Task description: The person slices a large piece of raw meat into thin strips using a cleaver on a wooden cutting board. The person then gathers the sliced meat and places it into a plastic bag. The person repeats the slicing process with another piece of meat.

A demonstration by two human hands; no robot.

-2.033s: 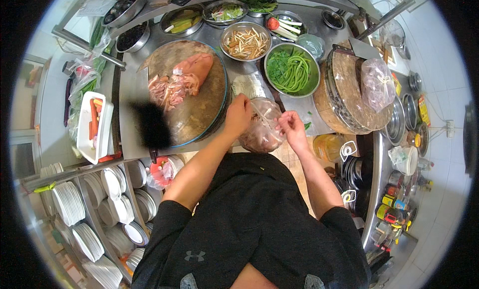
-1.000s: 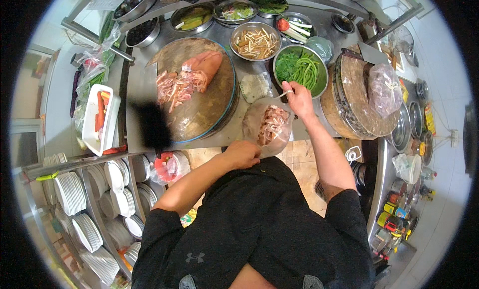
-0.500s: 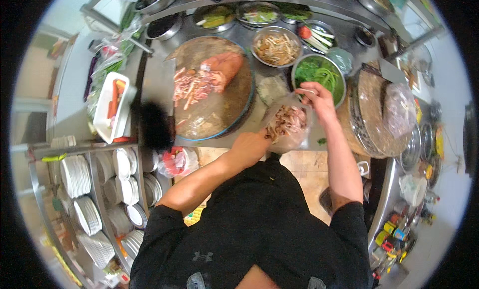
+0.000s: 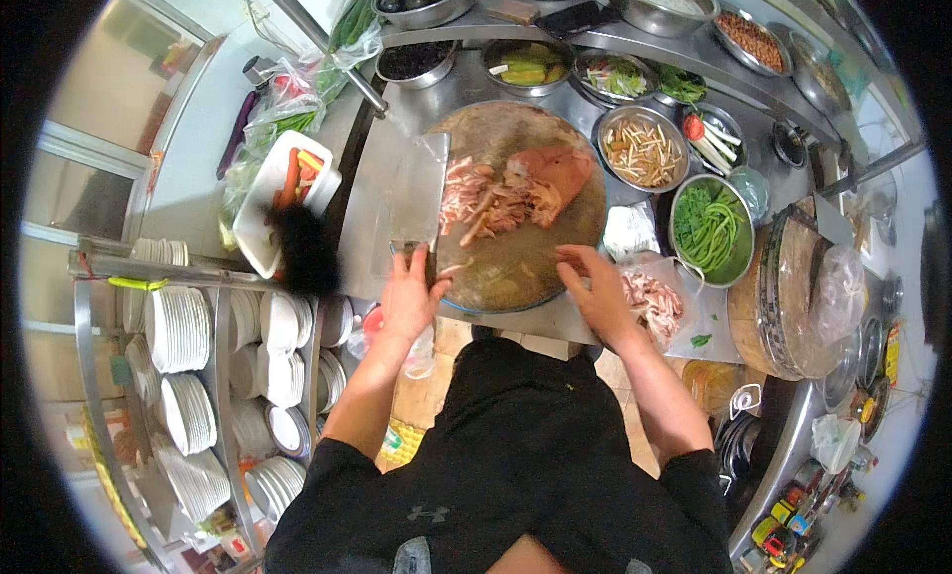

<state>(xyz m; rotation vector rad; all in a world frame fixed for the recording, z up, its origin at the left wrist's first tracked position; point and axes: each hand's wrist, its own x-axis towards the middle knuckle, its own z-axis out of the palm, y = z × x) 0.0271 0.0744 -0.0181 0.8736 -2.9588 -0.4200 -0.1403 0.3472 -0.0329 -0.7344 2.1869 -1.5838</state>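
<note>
We've got open room along the chopping board's [image 4: 501, 282] front edge, between left hand [image 4: 407, 294] and right hand [image 4: 600, 296]! The cleaver [image 4: 421, 192] blocks us at the board's left edge, meat [image 4: 486, 209] fills its middle, and the bag of meat strips [image 4: 670, 306] crowds the table's [image 4: 372, 187] front edge.

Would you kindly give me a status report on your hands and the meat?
Left hand at cleaver, grip unclear. Right hand open, empty. Sliced meat and larger piece on round board. Bagged meat close beside right hand.
</note>
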